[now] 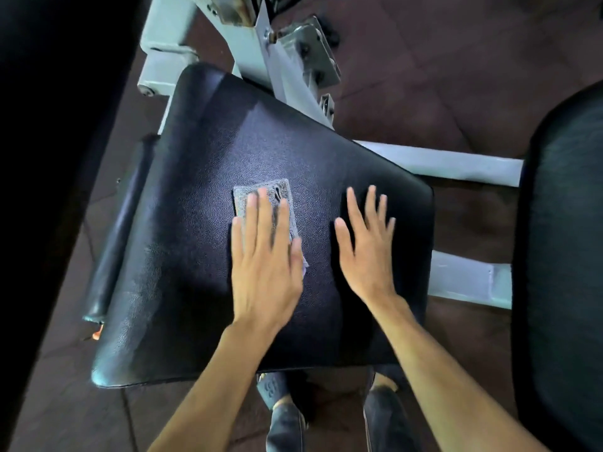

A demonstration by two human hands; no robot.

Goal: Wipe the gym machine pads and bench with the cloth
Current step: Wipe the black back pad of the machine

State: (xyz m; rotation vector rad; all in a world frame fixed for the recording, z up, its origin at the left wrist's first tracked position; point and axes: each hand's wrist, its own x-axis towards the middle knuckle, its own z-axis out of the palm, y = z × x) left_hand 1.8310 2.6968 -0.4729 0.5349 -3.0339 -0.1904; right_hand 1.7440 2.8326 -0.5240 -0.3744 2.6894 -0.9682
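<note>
A large black padded bench seat (pixel 202 197) fills the middle of the head view. A small grey folded cloth (pixel 280 190) lies flat on it. My left hand (pixel 266 265) presses flat on the cloth, fingers spread and straight, covering most of it. My right hand (pixel 367 252) rests flat on the bare pad just right of the cloth, fingers apart, holding nothing. A second black pad (pixel 567 256) stands at the right edge. A narrow black roll pad (pixel 120 230) runs along the seat's left side.
The pale blue-white machine frame (pixel 280 60) rises behind the seat, with crossbars (pixel 450 161) running right towards the second pad. Dark brown floor tiles (pixel 440 60) surround the machine. My shoes (pixel 287 425) show below the seat's near edge. A dark surface fills the left side.
</note>
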